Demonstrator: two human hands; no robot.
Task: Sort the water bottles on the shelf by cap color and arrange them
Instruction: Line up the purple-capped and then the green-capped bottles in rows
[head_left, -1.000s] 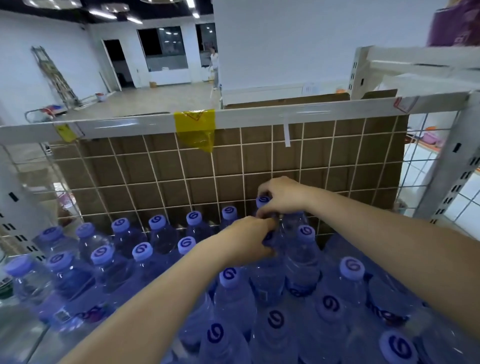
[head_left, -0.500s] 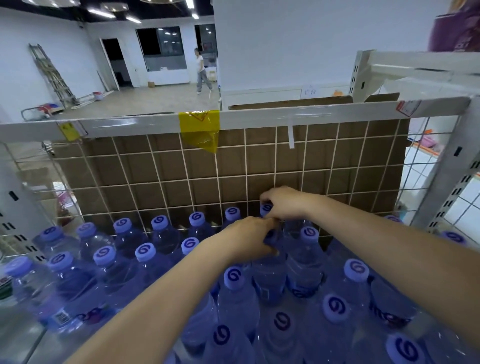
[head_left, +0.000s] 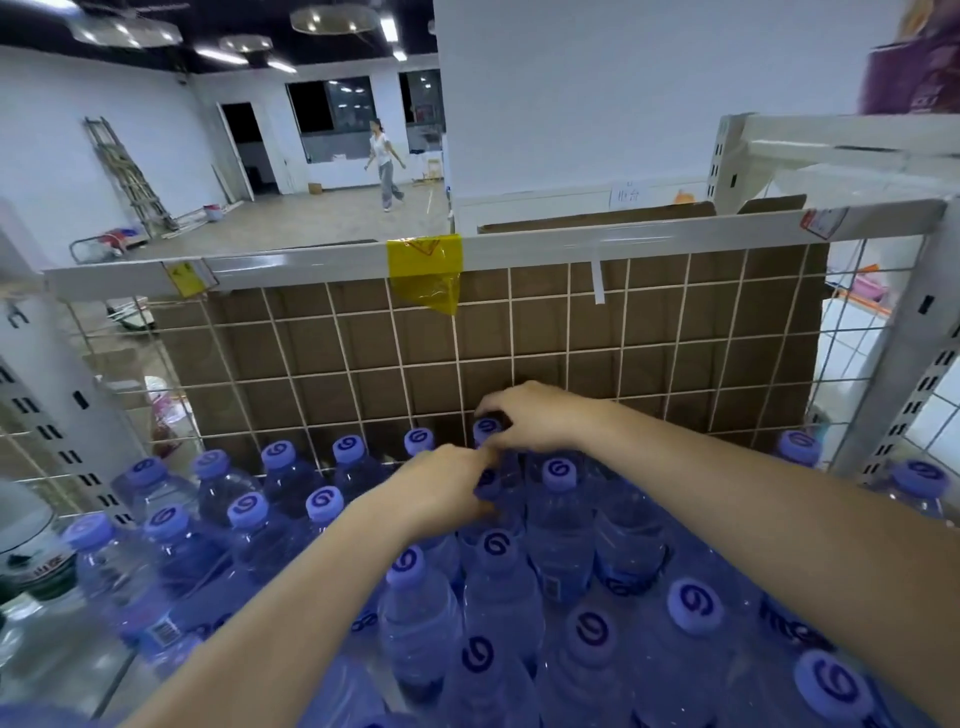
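Note:
Several clear water bottles with purple caps stand packed on the shelf, such as one bottle (head_left: 558, 509) right of my hands. My right hand (head_left: 535, 418) reaches to the back row and curls its fingers round the top of a back-row bottle (head_left: 487, 428) against the wire grid. My left hand (head_left: 447, 491) sits just in front of it and grips the neck of a second-row bottle (head_left: 488, 480), whose cap is mostly covered by my fingers.
A white wire grid (head_left: 519, 364) backed by brown cardboard closes the back of the shelf. A white rail with yellow tape (head_left: 425, 270) runs along its top. White uprights (head_left: 904, 364) stand at both sides. A person (head_left: 384, 163) walks in the room beyond.
Both hands stay on the same two bottles and have shifted slightly toward the back grid. The person in the far room has walked left.

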